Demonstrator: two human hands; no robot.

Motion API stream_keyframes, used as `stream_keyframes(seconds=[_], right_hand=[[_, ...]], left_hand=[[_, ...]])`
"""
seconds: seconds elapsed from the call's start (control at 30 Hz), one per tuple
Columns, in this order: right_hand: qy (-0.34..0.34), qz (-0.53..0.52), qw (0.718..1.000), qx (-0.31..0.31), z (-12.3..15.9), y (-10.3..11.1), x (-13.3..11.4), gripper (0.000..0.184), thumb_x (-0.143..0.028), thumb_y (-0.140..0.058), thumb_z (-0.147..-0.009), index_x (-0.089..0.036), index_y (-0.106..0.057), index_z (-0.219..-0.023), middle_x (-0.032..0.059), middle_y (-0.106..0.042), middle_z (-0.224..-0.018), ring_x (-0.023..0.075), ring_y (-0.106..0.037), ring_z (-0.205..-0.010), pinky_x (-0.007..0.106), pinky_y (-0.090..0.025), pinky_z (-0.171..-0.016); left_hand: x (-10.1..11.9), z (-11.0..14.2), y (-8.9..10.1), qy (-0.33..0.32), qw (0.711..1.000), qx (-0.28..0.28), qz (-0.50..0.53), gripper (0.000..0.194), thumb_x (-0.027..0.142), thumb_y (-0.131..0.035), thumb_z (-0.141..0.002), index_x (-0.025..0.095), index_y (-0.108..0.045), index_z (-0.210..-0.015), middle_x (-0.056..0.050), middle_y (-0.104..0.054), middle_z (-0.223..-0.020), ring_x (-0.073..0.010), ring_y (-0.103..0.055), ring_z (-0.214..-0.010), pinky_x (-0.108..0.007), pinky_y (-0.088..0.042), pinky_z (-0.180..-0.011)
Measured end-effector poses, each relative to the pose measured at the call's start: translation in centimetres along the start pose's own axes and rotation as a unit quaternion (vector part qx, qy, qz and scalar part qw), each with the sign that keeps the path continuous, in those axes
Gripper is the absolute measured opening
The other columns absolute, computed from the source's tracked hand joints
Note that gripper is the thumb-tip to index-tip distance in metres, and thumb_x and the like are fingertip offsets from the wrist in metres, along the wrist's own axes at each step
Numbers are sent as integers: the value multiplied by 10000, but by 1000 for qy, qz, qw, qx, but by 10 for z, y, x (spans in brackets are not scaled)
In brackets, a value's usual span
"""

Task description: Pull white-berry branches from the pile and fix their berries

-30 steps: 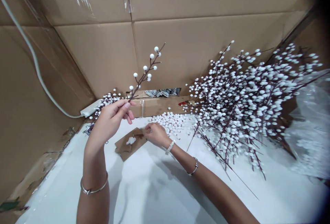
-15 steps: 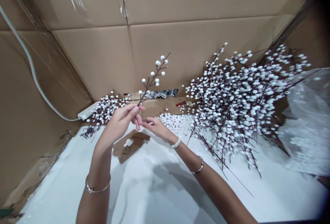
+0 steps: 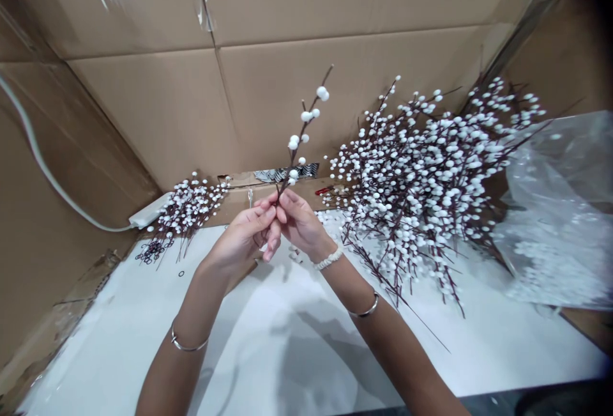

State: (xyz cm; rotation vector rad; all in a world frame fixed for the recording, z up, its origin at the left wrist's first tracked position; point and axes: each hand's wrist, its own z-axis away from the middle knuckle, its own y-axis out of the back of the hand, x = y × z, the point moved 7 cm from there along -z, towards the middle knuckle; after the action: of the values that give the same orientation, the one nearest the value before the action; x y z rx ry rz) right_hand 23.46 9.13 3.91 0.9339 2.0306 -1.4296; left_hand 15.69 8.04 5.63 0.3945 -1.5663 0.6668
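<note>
An artificial berry branch (image 3: 294, 142) with a brown stem and several white berries stands up from my fingertips, its top leaning right. My left hand (image 3: 251, 231) is closed around the lower stem in a pinch. Touching it, my right hand (image 3: 302, 223) has its thumb and fingers closed at the stem's base as well. Fingers hide the stem's lower end. Behind the right wrist lie loose white berries (image 3: 331, 216) on the white tabletop (image 3: 258, 346).
A big heap of berry branches (image 3: 412, 173) fills the right, beside a clear plastic bag (image 3: 560, 262) of white pieces. At left lie a smaller bunch (image 3: 189, 205), black rings (image 3: 153, 250) and a white power strip (image 3: 151, 210). A cardboard wall (image 3: 335, 84) closes the back.
My right hand has moved up to the stem and now pinches it next to my left hand. The branch stands more upright and has turned. The view has shifted slightly.
</note>
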Motion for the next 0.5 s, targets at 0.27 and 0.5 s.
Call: stream_keyframes(seconds=[0.27, 0.5], right_hand=[[141, 125, 978, 92, 2, 31, -67, 288, -491, -719, -763, -229, -645, -855, -37, -615, -715, 81, -543, -621, 224, -489, -603], [172, 175, 962, 121, 16, 38, -102, 272, -495, -667, -804, -233, -644, -871, -37, -593, -691, 64, -463, -522, 206, -385, -468]], left_hand=[[-29, -14, 4, 24, 815, 81, -573, 323, 364, -348, -988, 173, -606, -948, -104, -677, -1002, -243, -622, -956, -340, -446, -818], [-105, -35, -4, 107, 713, -7, -693, 231, 105, -460, -867, 156, -636, -1006, -135, -676, -1022, -252, -641, -953, -303, -427, -756]])
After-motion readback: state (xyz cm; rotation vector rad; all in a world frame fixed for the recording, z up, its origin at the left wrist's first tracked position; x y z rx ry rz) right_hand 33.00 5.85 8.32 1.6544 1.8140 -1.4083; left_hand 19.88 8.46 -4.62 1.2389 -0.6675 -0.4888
